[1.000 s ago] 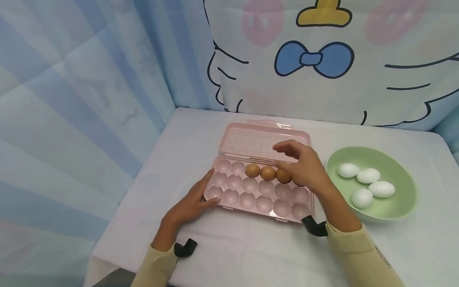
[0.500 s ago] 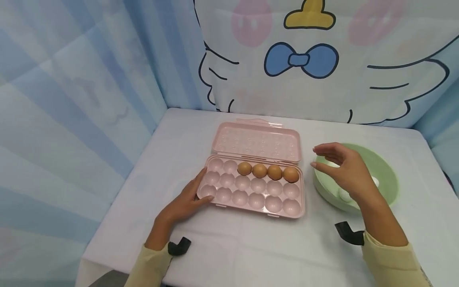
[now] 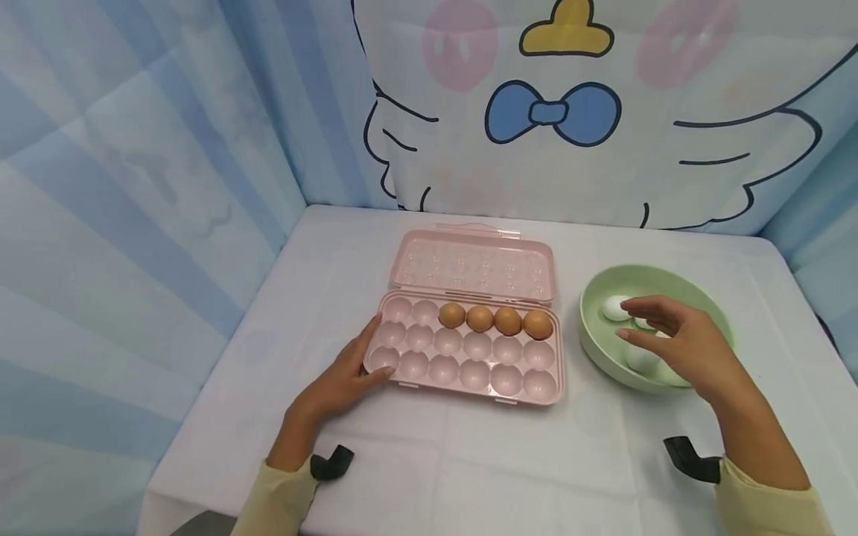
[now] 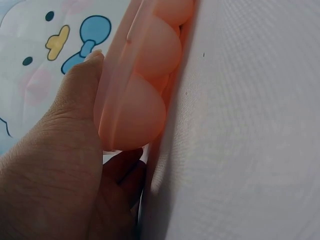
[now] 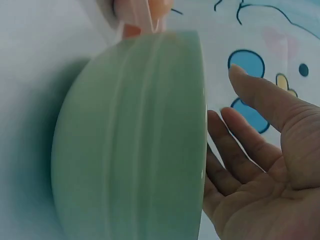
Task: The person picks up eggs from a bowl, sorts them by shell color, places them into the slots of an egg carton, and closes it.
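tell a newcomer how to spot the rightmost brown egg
On the white table, find the open pink egg tray. Its back row, beside the lid, holds four brown eggs. That egg fills the end pocket, closest to the green bowl.

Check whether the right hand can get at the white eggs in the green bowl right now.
Likely yes: the empty right hand hangs over the open-topped green bowl, thumb and fingers apart; nothing seems to block the white eggs.
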Demonstrator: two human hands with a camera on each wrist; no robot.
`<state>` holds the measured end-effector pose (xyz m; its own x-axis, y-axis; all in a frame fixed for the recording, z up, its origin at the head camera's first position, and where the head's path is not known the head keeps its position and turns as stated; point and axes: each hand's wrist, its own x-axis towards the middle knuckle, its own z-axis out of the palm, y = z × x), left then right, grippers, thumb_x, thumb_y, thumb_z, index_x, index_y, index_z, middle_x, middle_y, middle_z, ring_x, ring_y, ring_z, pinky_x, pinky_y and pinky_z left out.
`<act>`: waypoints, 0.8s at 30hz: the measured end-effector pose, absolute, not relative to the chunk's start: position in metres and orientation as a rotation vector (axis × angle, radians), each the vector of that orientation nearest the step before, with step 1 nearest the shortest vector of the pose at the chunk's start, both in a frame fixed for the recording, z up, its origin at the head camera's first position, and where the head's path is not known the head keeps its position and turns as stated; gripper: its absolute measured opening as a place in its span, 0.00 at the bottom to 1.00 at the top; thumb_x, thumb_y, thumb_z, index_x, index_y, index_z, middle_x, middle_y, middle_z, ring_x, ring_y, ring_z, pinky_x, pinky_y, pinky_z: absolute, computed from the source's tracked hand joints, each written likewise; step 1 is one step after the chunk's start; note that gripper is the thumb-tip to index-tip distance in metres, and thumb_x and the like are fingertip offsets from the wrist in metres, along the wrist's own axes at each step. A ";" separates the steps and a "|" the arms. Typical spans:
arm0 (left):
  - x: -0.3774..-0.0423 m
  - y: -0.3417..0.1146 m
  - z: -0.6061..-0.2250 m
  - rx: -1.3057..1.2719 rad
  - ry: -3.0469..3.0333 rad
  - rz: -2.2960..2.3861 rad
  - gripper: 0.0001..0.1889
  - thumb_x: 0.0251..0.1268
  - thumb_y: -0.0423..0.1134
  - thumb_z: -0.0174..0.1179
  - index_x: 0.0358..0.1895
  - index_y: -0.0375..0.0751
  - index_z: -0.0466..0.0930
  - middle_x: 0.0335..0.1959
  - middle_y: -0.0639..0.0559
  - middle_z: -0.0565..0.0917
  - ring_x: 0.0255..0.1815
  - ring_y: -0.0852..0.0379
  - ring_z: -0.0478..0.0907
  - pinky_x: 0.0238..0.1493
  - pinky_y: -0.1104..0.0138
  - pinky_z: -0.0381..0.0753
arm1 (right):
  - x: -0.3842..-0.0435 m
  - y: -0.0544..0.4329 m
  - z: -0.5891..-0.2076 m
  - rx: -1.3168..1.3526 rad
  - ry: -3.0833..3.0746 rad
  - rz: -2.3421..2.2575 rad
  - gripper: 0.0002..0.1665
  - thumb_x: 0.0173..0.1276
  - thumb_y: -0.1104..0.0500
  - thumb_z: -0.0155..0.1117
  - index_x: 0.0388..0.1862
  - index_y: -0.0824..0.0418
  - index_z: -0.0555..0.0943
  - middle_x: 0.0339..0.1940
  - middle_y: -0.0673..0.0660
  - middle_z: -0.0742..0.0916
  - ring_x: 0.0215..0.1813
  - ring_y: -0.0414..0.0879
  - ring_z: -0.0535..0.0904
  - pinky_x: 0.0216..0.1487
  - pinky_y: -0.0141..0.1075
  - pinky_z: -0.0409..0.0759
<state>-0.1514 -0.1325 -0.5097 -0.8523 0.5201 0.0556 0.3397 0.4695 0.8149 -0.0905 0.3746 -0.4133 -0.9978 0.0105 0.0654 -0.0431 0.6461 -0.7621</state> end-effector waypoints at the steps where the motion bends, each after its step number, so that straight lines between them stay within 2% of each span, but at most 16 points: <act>1: -0.152 -0.133 -0.509 0.750 2.517 1.324 0.51 0.74 0.49 0.64 0.86 0.49 0.35 0.85 0.48 0.46 0.83 0.48 0.45 0.79 0.49 0.47 | -0.090 0.379 -0.414 0.014 -2.805 1.294 0.31 0.70 0.49 0.75 0.66 0.63 0.79 0.60 0.52 0.83 0.57 0.25 0.71 0.52 0.17 0.70; 4: -0.153 -0.135 -0.507 0.748 2.528 1.305 0.51 0.75 0.50 0.64 0.86 0.49 0.35 0.85 0.47 0.46 0.83 0.47 0.45 0.78 0.47 0.48 | -0.087 0.389 -0.417 -0.045 -2.862 1.292 0.33 0.71 0.47 0.73 0.67 0.63 0.77 0.62 0.55 0.82 0.61 0.37 0.75 0.48 0.20 0.72; 8: -0.153 -0.140 -0.505 0.714 2.546 1.294 0.51 0.74 0.49 0.64 0.86 0.51 0.35 0.85 0.47 0.47 0.83 0.47 0.46 0.78 0.47 0.48 | -0.090 0.393 -0.421 -0.091 -2.965 1.313 0.37 0.71 0.45 0.72 0.70 0.65 0.75 0.66 0.69 0.80 0.66 0.63 0.75 0.46 0.27 0.74; 11: -0.154 -0.140 -0.505 0.713 2.532 1.299 0.51 0.74 0.48 0.65 0.86 0.50 0.35 0.85 0.48 0.47 0.83 0.47 0.45 0.79 0.48 0.47 | -0.093 0.394 -0.424 -0.102 -3.035 1.290 0.39 0.71 0.45 0.72 0.70 0.68 0.75 0.66 0.74 0.78 0.68 0.69 0.71 0.50 0.38 0.74; 14: -0.153 -0.136 -0.508 0.726 2.509 1.300 0.51 0.74 0.48 0.64 0.86 0.49 0.35 0.85 0.47 0.46 0.83 0.48 0.45 0.79 0.49 0.47 | -0.094 0.397 -0.426 -0.095 -3.083 1.262 0.38 0.70 0.46 0.73 0.69 0.69 0.76 0.65 0.74 0.80 0.67 0.69 0.72 0.52 0.40 0.73; 16: -0.152 -0.134 -0.511 0.726 2.506 1.299 0.51 0.74 0.48 0.64 0.86 0.49 0.35 0.85 0.47 0.46 0.83 0.48 0.45 0.79 0.49 0.47 | -0.095 0.399 -0.428 -0.069 -3.102 1.282 0.37 0.69 0.47 0.75 0.68 0.68 0.78 0.64 0.73 0.81 0.64 0.59 0.78 0.51 0.35 0.75; 18: -0.151 -0.132 -0.512 0.721 2.508 1.305 0.51 0.74 0.48 0.65 0.86 0.50 0.35 0.85 0.47 0.47 0.83 0.49 0.45 0.79 0.50 0.47 | -0.097 0.399 -0.430 -0.038 -3.118 1.312 0.35 0.68 0.48 0.76 0.67 0.68 0.79 0.63 0.72 0.82 0.63 0.57 0.80 0.47 0.28 0.74; 20: -0.150 -0.133 -0.514 0.719 2.518 1.307 0.51 0.74 0.48 0.64 0.86 0.51 0.36 0.85 0.48 0.47 0.83 0.48 0.45 0.79 0.49 0.47 | -0.099 0.398 -0.432 -0.002 -3.127 1.330 0.34 0.67 0.49 0.77 0.65 0.67 0.81 0.63 0.72 0.82 0.62 0.55 0.80 0.45 0.25 0.75; 23: -0.151 -0.133 -0.513 0.724 2.525 1.305 0.51 0.74 0.49 0.64 0.86 0.52 0.35 0.85 0.48 0.47 0.83 0.48 0.45 0.79 0.48 0.47 | -0.102 0.397 -0.434 0.037 -3.139 1.337 0.33 0.65 0.50 0.78 0.63 0.66 0.82 0.64 0.71 0.81 0.60 0.55 0.81 0.45 0.27 0.77; 24: -0.151 -0.134 -0.513 0.726 2.529 1.303 0.51 0.74 0.50 0.64 0.86 0.52 0.36 0.85 0.48 0.47 0.83 0.48 0.45 0.79 0.48 0.47 | -0.102 0.397 -0.434 0.048 -3.136 1.349 0.32 0.65 0.51 0.79 0.63 0.66 0.82 0.64 0.71 0.81 0.58 0.51 0.82 0.45 0.27 0.78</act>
<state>-0.1514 -0.1337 -0.5130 -0.8581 0.5119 0.0418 0.3311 0.4891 0.8069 -0.1022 0.3966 -0.4344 -0.9627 -0.1319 -0.2364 0.0808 0.6933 -0.7161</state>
